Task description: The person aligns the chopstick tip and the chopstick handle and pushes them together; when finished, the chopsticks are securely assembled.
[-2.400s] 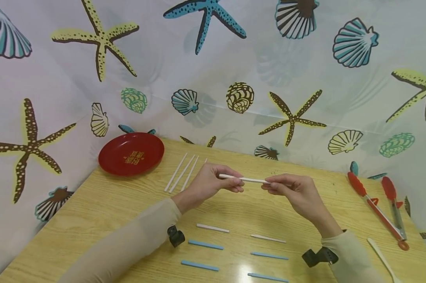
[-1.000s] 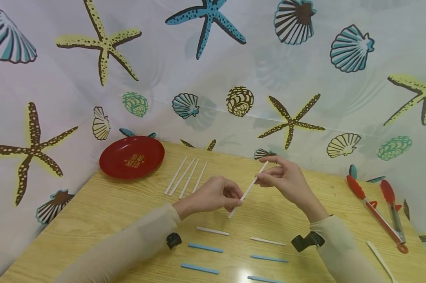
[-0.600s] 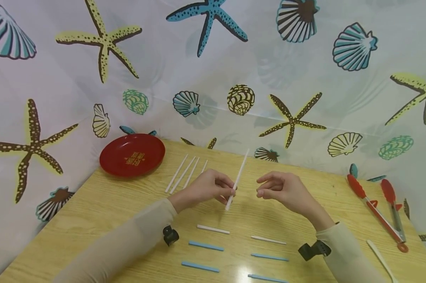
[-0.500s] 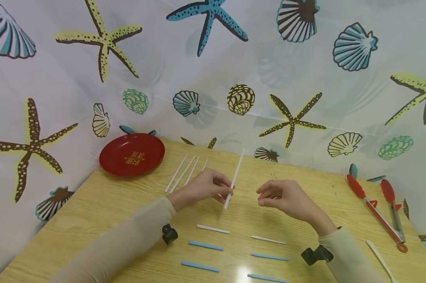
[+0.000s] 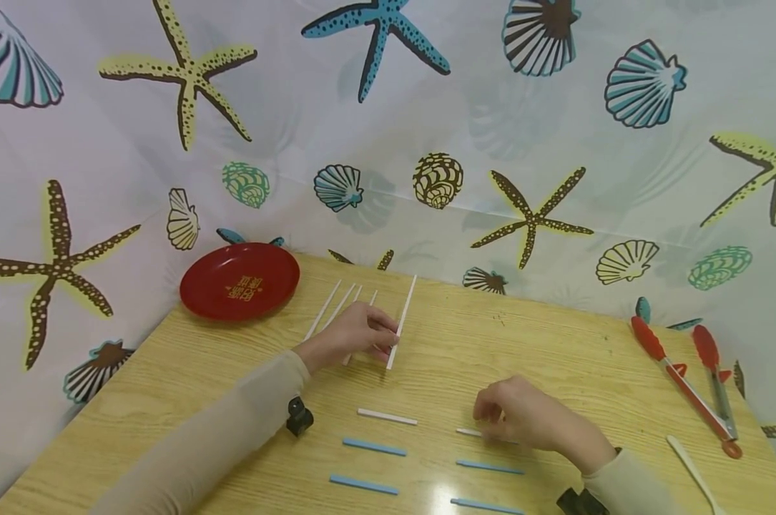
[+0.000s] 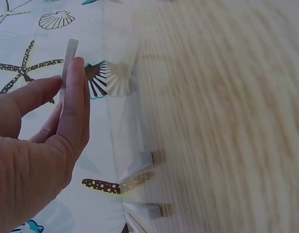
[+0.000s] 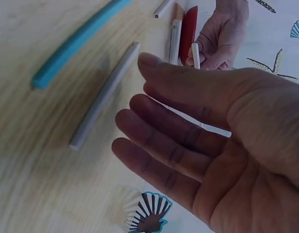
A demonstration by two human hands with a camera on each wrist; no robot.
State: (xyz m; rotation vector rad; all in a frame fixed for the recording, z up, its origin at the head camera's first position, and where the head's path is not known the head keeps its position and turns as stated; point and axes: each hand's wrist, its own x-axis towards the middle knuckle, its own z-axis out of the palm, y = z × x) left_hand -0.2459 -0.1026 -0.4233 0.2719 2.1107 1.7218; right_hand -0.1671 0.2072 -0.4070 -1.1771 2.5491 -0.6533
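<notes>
Between thumb and fingers, my left hand (image 5: 349,335) pinches a long white chopstick (image 5: 405,309) near its thick end. It stands beside a row of several white chopsticks (image 5: 323,307) on the table, which the hand partly covers. In the left wrist view the pinched chopstick's end (image 6: 70,48) sticks up past the fingertips. My right hand (image 5: 529,416) hovers over a short thin white chopstick half (image 5: 468,431). Seen from the right wrist, its fingers are relaxed, apart from that white half (image 7: 104,97), holding nothing. A thicker white half (image 5: 388,416) lies to the left.
Blue chopstick halves lie nearer me: thick blue ones (image 5: 375,448) left, thin blue ones (image 5: 490,467) right. A red plate (image 5: 197,286) stands at the back left. Red-tipped tongs (image 5: 684,379) and a pale utensil handle (image 5: 690,461) are at the right. A patterned cloth backs the table.
Both hands worked on the white chopstick earlier; the right hand let go. My left hand has carried it left to the row, while my right hand has moved down toward the thin white half.
</notes>
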